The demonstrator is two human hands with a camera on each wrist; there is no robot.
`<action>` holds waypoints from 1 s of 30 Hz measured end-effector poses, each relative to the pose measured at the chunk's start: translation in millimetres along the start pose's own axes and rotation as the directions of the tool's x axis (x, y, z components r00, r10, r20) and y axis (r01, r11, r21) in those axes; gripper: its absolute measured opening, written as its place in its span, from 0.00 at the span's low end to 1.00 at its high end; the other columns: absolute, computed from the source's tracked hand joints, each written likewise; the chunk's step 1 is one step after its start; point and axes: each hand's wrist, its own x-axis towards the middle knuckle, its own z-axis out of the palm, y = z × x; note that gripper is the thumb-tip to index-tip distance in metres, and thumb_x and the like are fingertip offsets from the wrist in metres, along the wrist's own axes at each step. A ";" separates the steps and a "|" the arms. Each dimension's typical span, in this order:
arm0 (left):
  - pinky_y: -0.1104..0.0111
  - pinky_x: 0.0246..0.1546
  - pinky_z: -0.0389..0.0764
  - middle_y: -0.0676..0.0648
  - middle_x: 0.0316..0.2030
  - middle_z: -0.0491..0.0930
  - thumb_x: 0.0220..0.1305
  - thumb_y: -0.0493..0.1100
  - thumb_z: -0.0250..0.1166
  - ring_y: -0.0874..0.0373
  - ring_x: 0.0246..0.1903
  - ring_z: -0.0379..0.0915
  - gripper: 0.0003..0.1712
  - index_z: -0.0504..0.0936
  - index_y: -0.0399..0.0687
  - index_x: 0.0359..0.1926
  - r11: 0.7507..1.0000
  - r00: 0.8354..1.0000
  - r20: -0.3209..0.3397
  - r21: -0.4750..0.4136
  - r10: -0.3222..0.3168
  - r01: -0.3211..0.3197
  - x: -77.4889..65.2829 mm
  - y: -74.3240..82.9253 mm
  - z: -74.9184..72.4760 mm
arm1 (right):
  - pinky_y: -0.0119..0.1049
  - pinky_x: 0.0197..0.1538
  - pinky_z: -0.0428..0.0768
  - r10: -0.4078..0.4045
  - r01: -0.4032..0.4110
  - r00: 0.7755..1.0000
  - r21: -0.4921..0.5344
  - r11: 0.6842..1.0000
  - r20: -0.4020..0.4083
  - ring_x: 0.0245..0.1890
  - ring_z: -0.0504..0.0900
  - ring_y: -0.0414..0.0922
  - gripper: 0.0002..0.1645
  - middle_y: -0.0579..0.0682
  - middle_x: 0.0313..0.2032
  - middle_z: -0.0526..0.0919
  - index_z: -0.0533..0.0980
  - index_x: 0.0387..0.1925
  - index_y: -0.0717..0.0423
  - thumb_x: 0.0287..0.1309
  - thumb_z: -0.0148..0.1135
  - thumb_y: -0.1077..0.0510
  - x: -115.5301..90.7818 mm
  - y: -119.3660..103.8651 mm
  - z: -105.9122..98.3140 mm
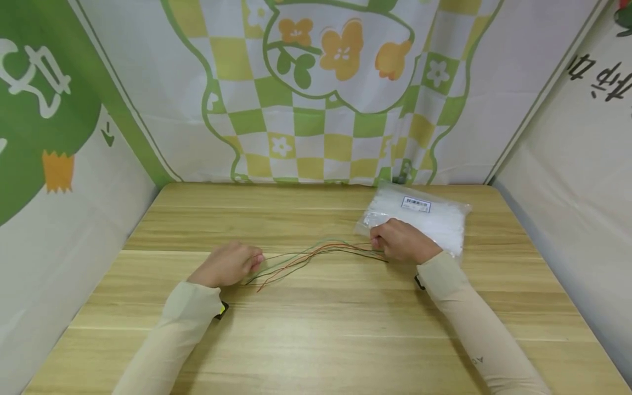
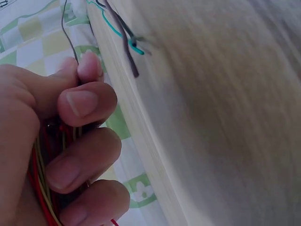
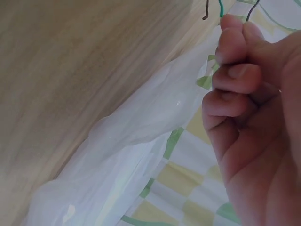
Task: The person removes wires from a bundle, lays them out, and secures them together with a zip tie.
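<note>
Several thin wires (image 1: pixel 316 251), orange-red, green and dark, stretch in a loose bunch across the tabletop between the two hands. My left hand (image 1: pixel 228 264) pinches a thin dark wire (image 2: pixel 68 32) between thumb and forefinger. In the left wrist view its other fingers curl round a bundle of red and yellowish wires (image 2: pixel 43 181). Loose ends of a purplish wire (image 2: pixel 126 49) and a green wire (image 2: pixel 112 27) stick out near that hand. At the other end my right hand (image 1: pixel 404 241) pinches a dark wire (image 3: pixel 253 9) at its fingertips, its remaining fingers folded.
A clear plastic bag (image 1: pixel 424 216) with white contents and a barcode label lies at the back right, right by my right hand. The wooden table (image 1: pixel 316 340) meets a patterned cloth (image 1: pixel 316 131) at the back, with printed cloth walls on both sides.
</note>
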 end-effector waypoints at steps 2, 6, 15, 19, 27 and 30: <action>0.70 0.27 0.65 0.59 0.18 0.65 0.82 0.43 0.56 0.66 0.19 0.59 0.24 0.71 0.57 0.22 1.000 1.000 0.011 -0.020 0.000 0.000 -1.4 -1.3 -0.3 | 0.30 0.32 0.68 0.008 -0.008 1.000 -0.005 1.000 0.011 0.25 0.66 0.36 0.20 0.41 0.22 0.72 0.74 0.22 0.51 0.62 0.58 0.76 -1.0 -1.1 -1.4; 0.69 0.27 0.65 0.58 0.19 0.66 0.83 0.43 0.54 0.65 0.20 0.60 0.23 0.72 0.55 0.24 0.998 0.999 0.045 -0.056 -0.027 0.029 -5.2 -4.6 -1.4 | 0.30 0.32 0.68 0.009 -0.009 1.000 -0.006 1.000 0.018 0.24 0.66 0.36 0.19 0.41 0.22 0.72 0.74 0.22 0.52 0.62 0.60 0.75 -2.0 -0.7 -1.4; 0.65 0.31 0.68 0.56 0.22 0.70 0.84 0.44 0.52 0.62 0.23 0.64 0.20 0.77 0.54 0.29 0.989 0.991 0.088 -0.100 -0.103 0.112 -12.3 -8.2 -8.5 | 0.29 0.31 0.64 0.009 -0.010 1.000 0.024 1.000 0.024 0.23 0.62 0.35 0.22 0.40 0.21 0.64 0.69 0.21 0.51 0.67 0.60 0.72 -1.3 -1.9 0.7; 0.63 0.32 0.70 0.55 0.22 0.70 0.84 0.46 0.52 0.61 0.24 0.65 0.21 0.76 0.53 0.28 0.989 0.991 0.080 -0.098 -0.107 0.115 -13.4 -9.9 -10.6 | 0.29 0.30 0.63 0.005 -0.005 1.000 0.023 1.000 0.013 0.22 0.60 0.35 0.22 0.38 0.20 0.61 0.69 0.20 0.51 0.69 0.61 0.70 -0.5 -5.4 -1.2; 0.58 0.40 0.76 0.53 0.30 0.80 0.81 0.48 0.58 0.60 0.32 0.73 0.15 0.81 0.53 0.33 0.991 0.994 0.034 -0.081 -0.106 0.109 -16.5 -12.9 -14.1 | 0.32 0.32 0.69 0.034 -0.034 0.999 0.006 0.999 -0.020 0.22 0.64 0.35 0.18 0.39 0.19 0.67 0.76 0.23 0.54 0.73 0.61 0.65 -0.8 -11.0 -9.5; 0.59 0.38 0.74 0.53 0.28 0.78 0.80 0.48 0.59 0.60 0.30 0.70 0.14 0.80 0.53 0.32 0.991 0.994 0.024 -0.082 -0.107 0.108 -18.1 -10.9 -18.2 | 0.32 0.33 0.70 0.050 -0.050 0.998 -0.004 0.999 -0.038 0.22 0.64 0.35 0.18 0.39 0.19 0.68 0.76 0.23 0.53 0.73 0.61 0.65 -1.5 -13.1 -14.9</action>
